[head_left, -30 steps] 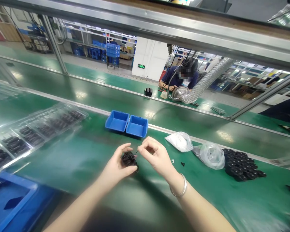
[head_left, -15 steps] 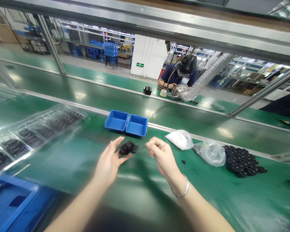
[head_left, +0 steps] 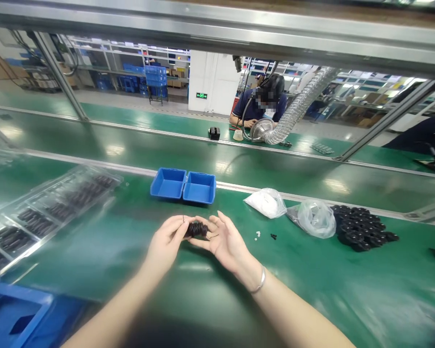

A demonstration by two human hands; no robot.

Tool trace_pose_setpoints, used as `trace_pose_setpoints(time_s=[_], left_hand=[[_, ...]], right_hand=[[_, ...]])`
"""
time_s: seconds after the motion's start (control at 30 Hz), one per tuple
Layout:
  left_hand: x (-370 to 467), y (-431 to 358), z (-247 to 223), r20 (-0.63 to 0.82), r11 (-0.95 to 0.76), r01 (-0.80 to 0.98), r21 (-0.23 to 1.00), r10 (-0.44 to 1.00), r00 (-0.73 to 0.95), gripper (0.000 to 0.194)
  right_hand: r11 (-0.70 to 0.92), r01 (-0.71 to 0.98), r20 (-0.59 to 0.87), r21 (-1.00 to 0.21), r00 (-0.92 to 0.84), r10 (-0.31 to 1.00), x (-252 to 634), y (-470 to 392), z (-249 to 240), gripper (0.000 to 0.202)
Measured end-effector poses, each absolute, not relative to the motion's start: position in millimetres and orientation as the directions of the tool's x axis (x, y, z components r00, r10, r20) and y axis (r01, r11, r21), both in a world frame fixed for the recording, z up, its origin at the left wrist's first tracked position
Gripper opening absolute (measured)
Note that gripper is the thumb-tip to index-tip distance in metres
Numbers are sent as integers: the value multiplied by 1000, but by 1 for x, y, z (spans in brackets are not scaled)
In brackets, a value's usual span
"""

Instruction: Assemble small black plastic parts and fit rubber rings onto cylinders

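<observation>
A coiled black cable [head_left: 197, 230] lies between my two hands, just above the green work surface. My left hand [head_left: 166, 238] is closed on the coil's left end, with thumb and fingertips pinched together. A short dark end sticks up by those fingertips. Around the right end of the coil is my right hand [head_left: 227, 240], palm turned partly up. Its thumb is below the coil and its fingers above, some of them stretched out. Two blue bins [head_left: 199, 187] stand just beyond the hands.
Small white pieces [head_left: 257, 235] and small black pieces [head_left: 273, 237] lie right of my hands. Behind are plastic bags [head_left: 266, 203] and a heap of black parts [head_left: 364, 227]. A clear tray [head_left: 60, 205] with dark coils sits left, above a blue crate [head_left: 20, 309]. A co-worker [head_left: 259, 104] sits across.
My right hand has moved left from the cable's pulled-out end to the coil's right end. The left hand has gone from cupping the coil to pinching it. White pieces now show. The view has shifted slightly.
</observation>
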State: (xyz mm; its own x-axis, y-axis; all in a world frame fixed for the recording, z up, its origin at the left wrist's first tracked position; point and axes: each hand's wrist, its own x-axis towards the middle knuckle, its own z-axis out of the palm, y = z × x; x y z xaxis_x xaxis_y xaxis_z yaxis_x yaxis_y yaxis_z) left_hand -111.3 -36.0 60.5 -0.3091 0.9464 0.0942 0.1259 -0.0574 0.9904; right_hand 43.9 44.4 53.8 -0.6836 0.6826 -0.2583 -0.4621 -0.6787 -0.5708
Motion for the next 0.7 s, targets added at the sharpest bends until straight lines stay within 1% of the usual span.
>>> trace_pose_setpoints(time_s=[0.03, 0.07, 0.13, 0.2, 0.27, 0.3, 0.37, 0.43, 0.53, 0.6, 0.7], left_hand=[[-115, -32, 64, 182, -100, 289, 952, 944, -276, 28], [-119, -26, 70, 266, -147, 436, 888, 938, -224, 28], [-128, -10, 84, 384, -234, 661, 713, 919, -88, 27], [-139, 13, 101, 422, -269, 829, 490, 905, 45, 29], [-151, 40, 118, 410, -253, 939, 231, 901, 142, 30], [-156, 55, 125, 398, -245, 958, 150, 902, 168, 30], [-163, 82, 137, 379, -218, 975, 37, 906, 188, 30], [-168, 106, 144, 366, -183, 982, -46, 912, 187, 31], [-171, 130, 148, 330, -145, 972, -184, 923, 200, 34], [-171, 141, 147, 283, -164, 952, -259, 929, 238, 33], [-170, 153, 145, 194, -224, 915, -337, 934, 300, 29]], right_hand=[[-686, -461, -256, -562, -692, 675, 41, 46, 55, 29], [-688, -457, -246, -564, -701, 669, 38, 48, 57, 31], [-668, -452, -202, -591, -719, 665, 30, 56, 64, 33], [-610, -465, -132, -641, -716, 685, 21, 71, 74, 34], [-515, -466, -55, -719, -701, 711, 12, 94, 84, 38], [-442, -443, -16, -780, -693, 721, 7, 107, 88, 39], [-263, -350, 50, -899, -679, 733, -2, 135, 94, 38], [-103, -256, 95, -961, -656, 749, -11, 161, 94, 36], [25, -175, 129, -984, -620, 774, -20, 190, 87, 31], [113, -120, 163, -986, -601, 782, -23, 201, 82, 28], [238, -51, 223, -970, -579, 784, -28, 207, 75, 36]])
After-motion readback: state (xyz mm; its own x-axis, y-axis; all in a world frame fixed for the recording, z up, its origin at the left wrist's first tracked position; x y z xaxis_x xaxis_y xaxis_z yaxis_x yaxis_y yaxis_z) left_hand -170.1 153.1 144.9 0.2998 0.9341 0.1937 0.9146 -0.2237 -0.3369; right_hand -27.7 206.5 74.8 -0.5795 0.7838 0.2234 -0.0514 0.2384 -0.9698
